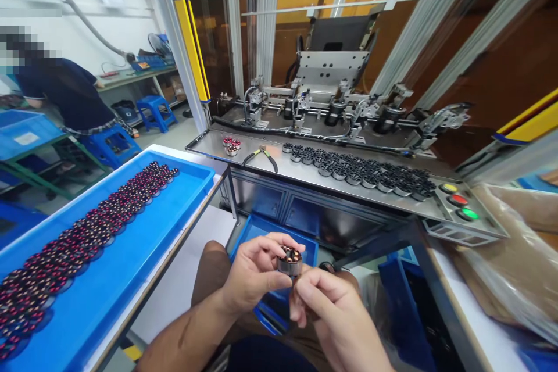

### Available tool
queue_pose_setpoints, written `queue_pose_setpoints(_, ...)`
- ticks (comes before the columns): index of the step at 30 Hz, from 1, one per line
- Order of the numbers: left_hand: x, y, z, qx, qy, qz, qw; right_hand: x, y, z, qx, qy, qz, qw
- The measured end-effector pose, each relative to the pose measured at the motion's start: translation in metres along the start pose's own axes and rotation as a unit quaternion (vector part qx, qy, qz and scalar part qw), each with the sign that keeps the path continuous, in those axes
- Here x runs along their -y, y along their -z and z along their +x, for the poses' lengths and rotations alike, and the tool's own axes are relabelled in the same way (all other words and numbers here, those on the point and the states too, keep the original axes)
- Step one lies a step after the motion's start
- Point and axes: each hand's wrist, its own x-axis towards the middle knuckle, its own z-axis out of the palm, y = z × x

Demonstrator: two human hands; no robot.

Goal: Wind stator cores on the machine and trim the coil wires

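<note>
In front of my lap, my left hand [255, 270] is closed around the side of a motor stator [289, 267], a round metal ring with copper windings on top. Just below and to the right of it, my right hand [329, 305] has thumb and forefinger pinched together, close to the stator's lower edge. Whatever lies in that pinch is too small to make out. On the metal bench ahead lie green-and-black cutting pliers [262, 154], with a few red-and-copper wound stators [232, 146] to their left.
Rows of black stators [357, 168] cover the bench's right part, below a winding machine [333, 81]. A blue tray [143, 250] at left holds many wound stators. Control buttons [458, 200] sit at the bench's right end. A co-worker [65, 93] sits far left.
</note>
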Motion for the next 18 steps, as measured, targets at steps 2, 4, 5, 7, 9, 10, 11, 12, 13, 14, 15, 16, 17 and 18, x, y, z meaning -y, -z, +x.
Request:
queue_pose_setpoints(2, -0.001, 0.0, 0.001, 0.014, 0.001, -0.006, 1.0, -0.005, -0.002, 0.001, 0.017, -0.049, 0.076, 0.996)
queue_pose_setpoints(4, -0.001, 0.001, 0.0, 0.02, 0.0, 0.006, 1.0, -0.006, -0.004, 0.001, 0.035, -0.076, 0.127, 0.988)
queue_pose_setpoints(5, -0.001, 0.001, 0.0, 0.024, -0.002, 0.018, 1.0, -0.006, -0.005, 0.001, 0.046, -0.079, 0.147, 0.985)
queue_pose_setpoints(7, -0.002, 0.003, -0.001, 0.04, -0.009, 0.046, 0.998, -0.005, -0.006, 0.001, 0.067, -0.072, 0.164, 0.982)
queue_pose_setpoints(9, -0.004, 0.005, -0.001, 0.068, -0.02, 0.086, 0.994, -0.006, -0.004, 0.001, 0.08, -0.049, 0.143, 0.985)
queue_pose_setpoints(10, -0.007, 0.007, -0.001, 0.072, -0.031, 0.112, 0.991, -0.008, -0.002, 0.002, 0.073, -0.025, 0.115, 0.99)
queue_pose_setpoints(11, -0.01, 0.007, -0.001, 0.065, -0.045, 0.145, 0.986, -0.011, 0.002, 0.003, 0.054, 0.013, 0.071, 0.996)
queue_pose_setpoints(12, -0.013, 0.008, -0.002, 0.049, -0.055, 0.185, 0.98, -0.014, 0.006, 0.004, 0.023, 0.068, 0.009, 0.997)
queue_pose_setpoints(13, -0.016, 0.008, -0.003, 0.029, -0.057, 0.229, 0.971, -0.017, 0.011, 0.005, -0.015, 0.138, -0.064, 0.988)
queue_pose_setpoints(14, -0.02, 0.007, -0.004, 0.013, -0.049, 0.273, 0.961, -0.019, 0.016, 0.006, -0.051, 0.214, -0.143, 0.965)
queue_pose_setpoints(15, -0.023, 0.005, -0.005, 0.008, -0.033, 0.313, 0.949, -0.022, 0.021, 0.006, -0.076, 0.285, -0.219, 0.93)
queue_pose_setpoints(16, -0.025, 0.003, -0.007, 0.016, -0.01, 0.344, 0.939, -0.023, 0.025, 0.006, -0.087, 0.343, -0.283, 0.892)
queue_pose_setpoints(17, -0.027, 0.0, -0.008, 0.028, 0.015, 0.365, 0.93, -0.024, 0.029, 0.006, -0.086, 0.384, -0.33, 0.858)
queue_pose_setpoints(18, -0.027, -0.003, -0.009, 0.039, 0.034, 0.376, 0.925, -0.025, 0.031, 0.006, -0.077, 0.412, -0.362, 0.832)
